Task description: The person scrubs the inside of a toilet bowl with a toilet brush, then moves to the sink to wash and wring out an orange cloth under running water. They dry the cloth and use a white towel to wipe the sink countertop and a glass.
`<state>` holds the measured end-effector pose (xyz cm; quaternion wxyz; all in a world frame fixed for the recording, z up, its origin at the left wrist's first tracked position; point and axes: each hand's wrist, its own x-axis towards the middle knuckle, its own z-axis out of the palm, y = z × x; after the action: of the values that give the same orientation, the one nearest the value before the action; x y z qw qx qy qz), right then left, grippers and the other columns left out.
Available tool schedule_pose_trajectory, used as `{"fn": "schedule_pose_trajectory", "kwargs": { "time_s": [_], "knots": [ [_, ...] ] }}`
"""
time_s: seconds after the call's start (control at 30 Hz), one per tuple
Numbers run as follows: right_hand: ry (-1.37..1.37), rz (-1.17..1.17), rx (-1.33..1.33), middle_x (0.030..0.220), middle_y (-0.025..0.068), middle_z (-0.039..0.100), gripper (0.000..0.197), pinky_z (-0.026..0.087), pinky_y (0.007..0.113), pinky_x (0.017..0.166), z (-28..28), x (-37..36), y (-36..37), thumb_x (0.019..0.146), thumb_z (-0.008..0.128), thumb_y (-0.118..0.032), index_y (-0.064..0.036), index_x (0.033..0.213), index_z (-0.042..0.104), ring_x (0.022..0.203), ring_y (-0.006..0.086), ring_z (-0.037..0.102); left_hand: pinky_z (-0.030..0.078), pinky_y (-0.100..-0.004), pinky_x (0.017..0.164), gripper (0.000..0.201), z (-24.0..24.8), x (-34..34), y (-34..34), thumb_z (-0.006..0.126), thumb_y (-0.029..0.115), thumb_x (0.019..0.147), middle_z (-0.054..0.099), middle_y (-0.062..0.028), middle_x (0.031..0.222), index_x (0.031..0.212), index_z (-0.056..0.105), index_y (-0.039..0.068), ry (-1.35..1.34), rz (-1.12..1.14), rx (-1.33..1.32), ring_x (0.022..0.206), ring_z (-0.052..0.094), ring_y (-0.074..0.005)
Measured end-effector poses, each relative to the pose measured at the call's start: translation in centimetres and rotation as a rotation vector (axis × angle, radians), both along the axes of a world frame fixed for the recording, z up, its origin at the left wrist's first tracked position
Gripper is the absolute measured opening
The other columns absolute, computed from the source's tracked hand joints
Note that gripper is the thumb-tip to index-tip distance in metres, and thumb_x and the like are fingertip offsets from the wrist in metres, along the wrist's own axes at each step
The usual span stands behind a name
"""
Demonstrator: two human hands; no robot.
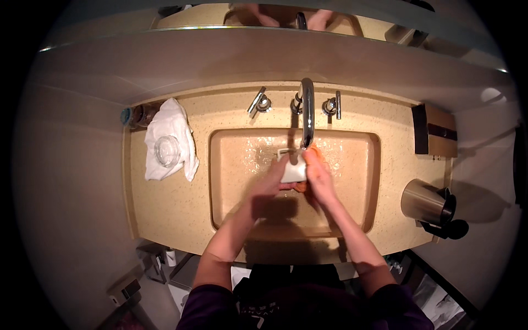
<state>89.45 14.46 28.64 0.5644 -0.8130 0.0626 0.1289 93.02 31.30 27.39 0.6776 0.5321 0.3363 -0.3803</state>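
Observation:
Over the sink, just below the faucet spout, my left hand (273, 180) is closed on a white mug (294, 171) from its left side. The mug lies tilted, with what looks like its handle toward the faucet. My right hand (319, 175) is wrapped round an orange cloth (317, 154) and presses it to the mug's right side. A bit of the same orange shows below the mug. The fingertips of both hands are partly hidden. The chrome faucet (308, 107) arches right above the mug, with its spout end close to my right hand.
The beige sink basin (357, 190) has a wet bottom. Lever handles (256, 101) (333, 105) flank the faucet. Left on the counter, a clear glass bowl (166, 151) rests on a white towel (170, 118), beside jars (142, 115). A brown box (440, 132) and metal kettle (422, 201) stand right.

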Motion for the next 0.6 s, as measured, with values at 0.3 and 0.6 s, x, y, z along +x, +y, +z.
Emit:
{"fn": "schedule_pose_trajectory", "kwargs": {
  "time_s": [0.3,0.6],
  "knots": [
    [0.341,-0.008,0.344,0.111,0.0126,0.070,0.035,0.051,0.037,0.088,-3.7,5.2,-1.3,0.106,0.045,-0.027,-0.0005,0.116,0.065,0.096,0.0238,0.066,0.039,-0.0236,0.037,0.035,2.1,-2.4,-1.2,0.051,0.044,0.099,0.062,-0.0042,0.073,0.115,0.052,0.013,-0.167,-0.051,-0.065,0.045,0.056,-0.0147],
    [0.397,-0.311,0.526,0.109,0.0096,0.068,0.039,0.050,0.029,0.090,-0.8,-1.8,-5.2,0.106,0.052,-0.032,0.0029,0.120,0.065,0.097,0.0144,0.062,0.046,-0.0297,0.046,0.043,-4.3,-0.1,-1.4,0.044,0.048,0.100,0.067,-0.0089,0.093,0.119,0.060,0.012,0.019,0.450,-0.538,0.064,0.061,-0.0230]
  ]
}}
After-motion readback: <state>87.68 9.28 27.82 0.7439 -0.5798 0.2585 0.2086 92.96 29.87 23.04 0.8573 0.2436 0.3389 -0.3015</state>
